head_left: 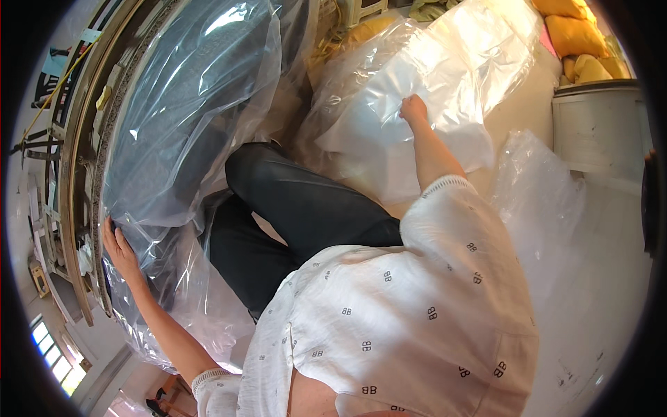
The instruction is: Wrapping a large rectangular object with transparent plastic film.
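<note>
My right hand is closed in a fist on a pile of clear plastic sheeting, and creases spread from where it grips. This pile lies ahead and to the right, glossy and bright in the light. At the far left my left hand lies with fingers stretched against a second clear plastic sheet. That sheet drapes over a dark surface with a long curved-looking edge. My left fingertips touch the plastic near this edge; the thumb is partly hidden.
Crumpled clear plastic lies on the pale floor at right. Beyond it stands a grey cabinet-like box with yellow-orange bundles above. Long wooden and metal strips run along the left. My dark-trousered legs are between the two sheets.
</note>
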A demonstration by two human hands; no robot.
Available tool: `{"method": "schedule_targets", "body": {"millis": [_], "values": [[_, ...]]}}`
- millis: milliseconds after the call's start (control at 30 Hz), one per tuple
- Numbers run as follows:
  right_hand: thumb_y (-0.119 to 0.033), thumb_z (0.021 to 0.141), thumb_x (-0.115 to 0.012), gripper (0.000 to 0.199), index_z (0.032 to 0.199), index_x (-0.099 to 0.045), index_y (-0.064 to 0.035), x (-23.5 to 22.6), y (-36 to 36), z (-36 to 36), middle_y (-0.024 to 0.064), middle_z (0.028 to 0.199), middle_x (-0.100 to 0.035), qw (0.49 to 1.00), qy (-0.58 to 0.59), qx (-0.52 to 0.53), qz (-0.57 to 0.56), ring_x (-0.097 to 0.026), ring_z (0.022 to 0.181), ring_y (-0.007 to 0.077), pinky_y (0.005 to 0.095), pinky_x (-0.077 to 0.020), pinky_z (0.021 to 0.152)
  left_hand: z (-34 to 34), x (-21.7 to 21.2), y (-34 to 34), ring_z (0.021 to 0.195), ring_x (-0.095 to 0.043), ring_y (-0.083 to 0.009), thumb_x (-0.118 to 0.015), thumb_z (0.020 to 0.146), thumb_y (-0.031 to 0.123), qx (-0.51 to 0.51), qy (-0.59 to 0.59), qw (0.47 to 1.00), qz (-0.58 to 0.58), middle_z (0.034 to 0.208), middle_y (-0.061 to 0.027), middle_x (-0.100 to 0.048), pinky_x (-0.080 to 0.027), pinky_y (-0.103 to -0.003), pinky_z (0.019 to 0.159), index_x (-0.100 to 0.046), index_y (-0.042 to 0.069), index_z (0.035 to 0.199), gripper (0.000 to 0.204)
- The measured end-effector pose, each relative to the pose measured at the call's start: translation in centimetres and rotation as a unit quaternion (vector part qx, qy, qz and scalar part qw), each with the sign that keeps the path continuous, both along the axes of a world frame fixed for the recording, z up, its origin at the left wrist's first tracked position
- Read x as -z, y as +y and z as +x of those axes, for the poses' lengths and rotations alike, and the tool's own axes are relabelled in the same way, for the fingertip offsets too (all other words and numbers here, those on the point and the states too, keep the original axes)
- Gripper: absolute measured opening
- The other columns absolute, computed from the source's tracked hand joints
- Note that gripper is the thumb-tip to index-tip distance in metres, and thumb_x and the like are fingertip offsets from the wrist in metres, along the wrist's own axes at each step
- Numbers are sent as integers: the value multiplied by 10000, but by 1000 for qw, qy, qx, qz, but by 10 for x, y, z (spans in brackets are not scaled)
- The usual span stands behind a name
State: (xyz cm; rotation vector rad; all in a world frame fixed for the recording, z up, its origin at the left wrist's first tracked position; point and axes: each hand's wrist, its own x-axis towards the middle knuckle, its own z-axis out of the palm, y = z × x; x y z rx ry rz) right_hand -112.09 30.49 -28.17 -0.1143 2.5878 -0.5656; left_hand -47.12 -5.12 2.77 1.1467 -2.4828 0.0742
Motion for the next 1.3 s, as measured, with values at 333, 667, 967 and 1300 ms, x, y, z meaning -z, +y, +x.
{"method": "schedule_targets", "body": {"millis": [333, 667, 967, 1300], "values": [[-130, 901, -481, 106, 893, -564, -64, -147, 131, 8, 46, 814, -616, 813, -49, 80, -574, -589, 737, 133, 249, -472, 682, 11, -9, -13, 1135, -465, -275, -421, 938, 226, -40, 16, 999, -7, 1223, -143, -498, -338, -332, 971, -488, 38, 1227, 352], [1, 825, -454, 128, 878, -568, -24, -322, 39, 170, 40, 794, -598, 804, -196, -280, -488, -597, 749, 133, 266, -474, 694, -336, -63, 224, 966, -553, -144, -533, 887, 202, 311, 271, 726, 550, 1054, -81, -594, -427, -253, 821, -544, 20, 1147, 318], [-300, 545, -828, 653, 1075, -527, -63, -373, 8, 169, 125, 1078, -541, 747, 84, -447, -484, -528, 964, 270, 337, -427, 798, -372, -50, 223, 640, -485, -113, -512, 863, 109, 399, 135, 714, 559, 739, -64, -549, -408, -265, 595, -565, 17, 964, 147], [0, 842, -456, 135, 945, -533, -41, -517, 8, 61, -8, 847, -541, 654, 403, -197, -609, -499, 800, 80, 202, -407, 730, -320, -160, 120, 727, -564, -191, -568, 764, -29, 318, 213, 923, -24, 794, -58, -545, -444, -272, 658, -621, 74, 839, 138]]}}
